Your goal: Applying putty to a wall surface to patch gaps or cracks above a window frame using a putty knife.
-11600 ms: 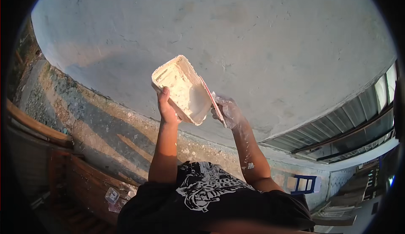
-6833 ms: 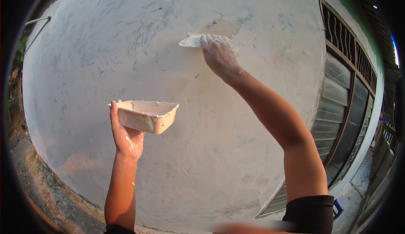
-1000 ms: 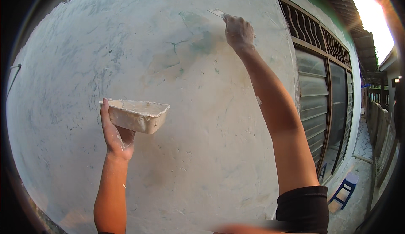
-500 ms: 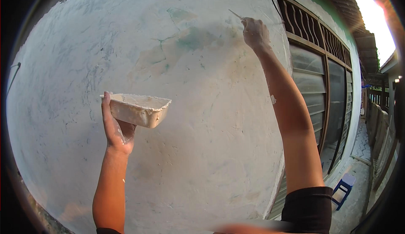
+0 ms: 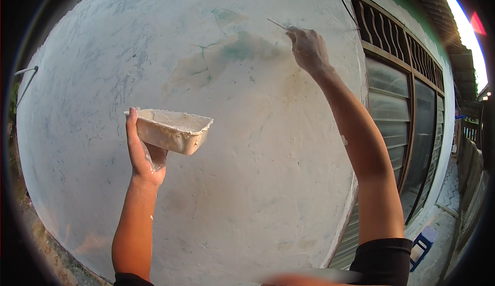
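My left hand [image 5: 146, 162] holds a pale rectangular plastic tub [image 5: 170, 137] from below, thumb up along its left end. Whitish paste coats the tub's rim and inside, and smears mark my palm. Higher up and to the right, my right hand [image 5: 310, 51] is closed around a putty knife [image 5: 277, 24]. Its thin blade shows almost edge-on and points up-left, close to the wall [image 5: 247, 178]; whether it touches cannot be made out. The handle is hidden in my fist. Left of that hand, the wall has a greenish, cracked patch [image 5: 242, 46] amid the whitish coating.
To the right is a brown-framed louvred window [image 5: 389, 93] with wavy bars above. A dark cable [image 5: 344, 0] hangs near its top corner. A blue stool [image 5: 423, 246] stands on the paved walkway at lower right. A thin pipe [image 5: 27, 71] juts out at the left edge.
My right hand has shifted slightly down and left, with the putty knife tilting flatter. The view has swung a little left; the tub stays nearly in place in my left hand.
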{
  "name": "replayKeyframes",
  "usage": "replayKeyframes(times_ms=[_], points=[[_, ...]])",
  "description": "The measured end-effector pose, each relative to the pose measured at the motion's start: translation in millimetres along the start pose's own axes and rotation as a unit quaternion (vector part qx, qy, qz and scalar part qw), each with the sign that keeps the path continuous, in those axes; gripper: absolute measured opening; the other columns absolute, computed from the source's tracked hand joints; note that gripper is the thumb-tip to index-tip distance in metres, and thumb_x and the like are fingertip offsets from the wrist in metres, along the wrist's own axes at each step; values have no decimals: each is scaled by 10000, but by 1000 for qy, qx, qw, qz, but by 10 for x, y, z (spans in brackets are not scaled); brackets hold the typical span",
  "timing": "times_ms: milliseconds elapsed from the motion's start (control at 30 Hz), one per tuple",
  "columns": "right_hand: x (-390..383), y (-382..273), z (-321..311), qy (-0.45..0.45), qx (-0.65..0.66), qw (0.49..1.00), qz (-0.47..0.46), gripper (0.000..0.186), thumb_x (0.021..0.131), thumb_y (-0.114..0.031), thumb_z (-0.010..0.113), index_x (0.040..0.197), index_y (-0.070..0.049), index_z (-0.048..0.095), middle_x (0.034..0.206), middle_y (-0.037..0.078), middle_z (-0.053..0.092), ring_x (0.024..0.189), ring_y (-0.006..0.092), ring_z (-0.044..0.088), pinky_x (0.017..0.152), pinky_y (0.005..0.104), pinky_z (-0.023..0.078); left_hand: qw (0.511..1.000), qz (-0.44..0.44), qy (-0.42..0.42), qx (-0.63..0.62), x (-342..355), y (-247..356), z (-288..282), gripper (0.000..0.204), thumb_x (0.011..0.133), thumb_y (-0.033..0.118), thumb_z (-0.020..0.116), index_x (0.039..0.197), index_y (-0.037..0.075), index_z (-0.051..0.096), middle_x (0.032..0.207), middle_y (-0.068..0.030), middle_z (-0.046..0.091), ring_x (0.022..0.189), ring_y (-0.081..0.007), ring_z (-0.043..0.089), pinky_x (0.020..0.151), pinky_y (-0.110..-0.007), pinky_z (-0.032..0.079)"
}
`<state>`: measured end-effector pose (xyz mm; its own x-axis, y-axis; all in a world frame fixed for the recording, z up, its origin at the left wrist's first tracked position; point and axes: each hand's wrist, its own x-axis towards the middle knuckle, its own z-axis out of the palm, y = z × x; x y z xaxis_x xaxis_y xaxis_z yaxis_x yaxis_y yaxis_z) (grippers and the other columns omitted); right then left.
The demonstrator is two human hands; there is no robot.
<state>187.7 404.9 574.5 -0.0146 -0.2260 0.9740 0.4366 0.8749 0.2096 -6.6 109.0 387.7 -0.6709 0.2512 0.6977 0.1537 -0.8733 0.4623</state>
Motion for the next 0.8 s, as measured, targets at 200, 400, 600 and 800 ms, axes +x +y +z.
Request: replayKeyframes(times_ms=[200,400,600,800], points=[[-518,37,705,-22,0,998,-57,244,933,-113,562,1143,-66,677,1100,219,664,982,410,643,822,488,527,1000,-2,6,5,-41,31,19,772,858,649,604,1377,130,364,1297,-84,402,1261,-228,399,1049,-395,362],[-402,-292,204,-120,106,983,-86,272,925,-77,588,1182,-46,669,1037,250,667,943,423,646,828,494,522,1000,16,4,25,-15,163,63,754,873,625,602,1377,124,352,1292,-92,398,1257,-236,405,1042,-404,376],[187,463,115,23,-74,989,124,239,960,-155,528,1101,-80,707,983,235,692,925,419,669,810,494,534,999,23,3,42,-122,116,92,761,868,624,609,1389,138,342,1312,-91,389,1273,-240,393,1061,-420,359],[-271,-702,616,-122,-59,991,12,251,840,-25,556,1055,-24,685,919,226,701,840,381,706,759,458,572,996,-6,59,61,-215,15,-116,737,878,646,582,1373,140,376,1330,-79,401,1284,-233,389,1079,-414,336]])
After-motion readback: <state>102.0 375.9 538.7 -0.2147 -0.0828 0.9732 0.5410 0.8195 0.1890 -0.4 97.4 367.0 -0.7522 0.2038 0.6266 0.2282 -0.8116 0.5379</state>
